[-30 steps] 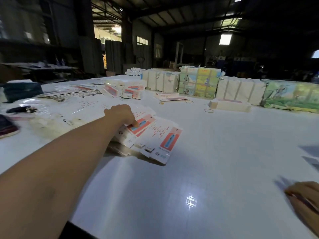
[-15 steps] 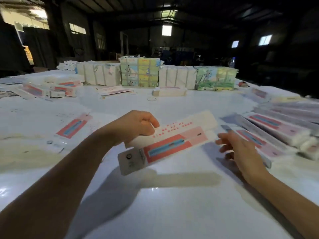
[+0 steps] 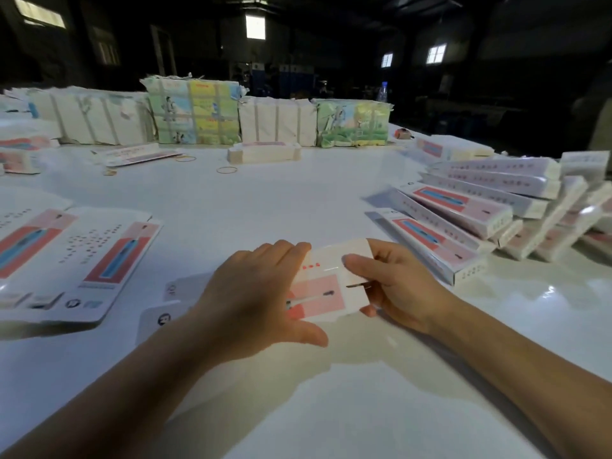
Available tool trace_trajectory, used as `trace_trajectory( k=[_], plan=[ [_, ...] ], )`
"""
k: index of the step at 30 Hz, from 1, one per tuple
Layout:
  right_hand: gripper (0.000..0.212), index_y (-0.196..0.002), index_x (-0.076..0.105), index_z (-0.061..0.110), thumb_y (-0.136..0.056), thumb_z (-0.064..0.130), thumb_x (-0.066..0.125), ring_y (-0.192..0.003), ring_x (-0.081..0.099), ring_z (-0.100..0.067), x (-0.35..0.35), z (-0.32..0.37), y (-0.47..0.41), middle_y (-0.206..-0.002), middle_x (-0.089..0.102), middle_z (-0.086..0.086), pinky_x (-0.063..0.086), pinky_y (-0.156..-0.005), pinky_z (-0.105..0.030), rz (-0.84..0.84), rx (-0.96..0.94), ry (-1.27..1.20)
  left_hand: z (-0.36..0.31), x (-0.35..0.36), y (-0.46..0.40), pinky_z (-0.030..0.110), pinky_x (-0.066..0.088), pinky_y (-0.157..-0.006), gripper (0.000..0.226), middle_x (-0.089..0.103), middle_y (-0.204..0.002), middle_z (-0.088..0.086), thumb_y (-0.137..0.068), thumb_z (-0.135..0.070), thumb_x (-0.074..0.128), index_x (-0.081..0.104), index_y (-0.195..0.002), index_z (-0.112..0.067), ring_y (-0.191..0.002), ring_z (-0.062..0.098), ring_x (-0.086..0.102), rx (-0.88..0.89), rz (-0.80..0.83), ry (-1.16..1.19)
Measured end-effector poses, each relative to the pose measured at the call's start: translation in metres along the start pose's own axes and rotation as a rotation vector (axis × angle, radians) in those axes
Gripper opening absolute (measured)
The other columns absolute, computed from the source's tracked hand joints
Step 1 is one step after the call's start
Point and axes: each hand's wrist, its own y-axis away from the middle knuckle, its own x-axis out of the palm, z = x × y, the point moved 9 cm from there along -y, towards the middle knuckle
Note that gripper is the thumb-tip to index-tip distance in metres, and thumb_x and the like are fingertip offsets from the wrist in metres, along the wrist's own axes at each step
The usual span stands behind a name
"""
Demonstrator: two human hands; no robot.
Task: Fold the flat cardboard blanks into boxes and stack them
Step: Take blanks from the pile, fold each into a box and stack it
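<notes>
Head view, nearest first: both my forearms reach in over the white tabletop [image 3: 331, 207]. My left hand [image 3: 251, 303] lies with fingers fairly straight across the blank [image 3: 328, 286], thumb spread toward me, covering its left half, so I cannot tell how far that part is folded. My right hand [image 3: 394, 286] has its grip closed on the blank's right end, thumb on top, fingers curled underneath and mostly hidden. Two white tabs [image 3: 159, 318] poke out beside my left wrist; whether they belong to the blank I cannot tell.

Half a second ago my left hand alone held the blank up and my right hand was open, apart from it; now both are on it, lower and closer to me.

Left of me flat blanks [image 3: 99, 256] lie spread, cut off by the frame edge. To my right, finished boxes [image 3: 463, 223] lean in overlapping rows. Farther off are rubber bands [image 3: 227, 169] and a small stack [image 3: 265, 152], then strapped bundles [image 3: 195, 111] along the far edge. Beyond that the hall is too dark to make out.
</notes>
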Motion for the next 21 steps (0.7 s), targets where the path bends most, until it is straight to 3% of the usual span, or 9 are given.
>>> trace_trajectory(
  k=[5,11,13,17,19,21],
  plan=[
    [0.023,-0.1,0.061,0.004,-0.079,-0.005,0.056,-0.045,0.058,-0.024,0.009,-0.008,0.003,-0.077,0.068,-0.017,0.043,-0.035,-0.022,0.094,0.133,-0.027,0.002,-0.009,0.005,0.021,0.047,-0.065,0.093,0.052,-0.11,-0.011,-0.06,-0.076,0.062,0.033,-0.135,-0.028,-0.084,0.009,0.05,-0.02,-0.082,-0.027],
    [0.027,-0.093,0.063,0.006,-0.088,-0.014,0.046,-0.037,0.056,-0.022,-0.004,0.004,0.008,-0.058,0.065,-0.016,0.046,-0.037,-0.024,-0.07,0.039,0.247,0.002,-0.017,0.001,0.02,0.035,-0.057,0.061,0.062,-0.108,-0.008,-0.069,-0.058,0.07,0.048,-0.118,-0.028,-0.081,0.013,0.055,-0.1,-0.131,0.015],
    [0.023,-0.093,0.063,0.001,-0.088,-0.013,0.046,-0.036,0.055,-0.021,-0.005,0.005,0.009,-0.057,0.064,-0.016,0.045,-0.037,-0.024,-0.083,0.044,0.257,0.002,-0.015,0.0,0.017,0.031,-0.054,0.061,0.061,-0.112,-0.011,-0.07,-0.06,0.068,0.045,-0.119,-0.032,-0.078,0.01,0.05,-0.112,-0.109,0.018],
    [0.023,-0.085,0.063,0.003,-0.086,-0.014,0.048,-0.03,0.046,-0.016,-0.012,0.012,0.01,-0.052,0.06,-0.013,0.037,-0.032,-0.019,-0.16,0.056,0.248,0.008,-0.01,0.001,0.023,0.042,-0.065,0.076,0.053,-0.117,-0.016,-0.065,-0.071,0.062,0.034,-0.127,-0.037,-0.091,0.008,0.051,-0.12,-0.018,0.045],
    [0.023,-0.08,0.062,0.003,-0.086,-0.014,0.048,-0.029,0.041,-0.014,-0.023,0.017,0.011,-0.049,0.057,-0.012,0.033,-0.031,-0.018,-0.248,0.034,0.218,0.015,-0.01,0.004,0.023,0.047,-0.068,0.082,0.053,-0.116,-0.015,-0.062,-0.074,0.061,0.035,-0.129,-0.035,-0.091,0.008,0.052,-0.146,0.013,0.081],
    [0.017,-0.083,0.061,0.002,-0.088,-0.009,0.05,-0.032,0.041,-0.015,-0.029,0.022,0.012,-0.05,0.057,-0.011,0.033,-0.033,-0.019,-0.312,0.002,0.12,0.023,-0.013,0.007,0.024,0.049,-0.066,0.072,0.056,-0.11,-0.016,-0.058,-0.074,0.053,0.042,-0.119,-0.038,-0.084,0.008,0.054,-0.187,0.003,0.145]
  ],
)
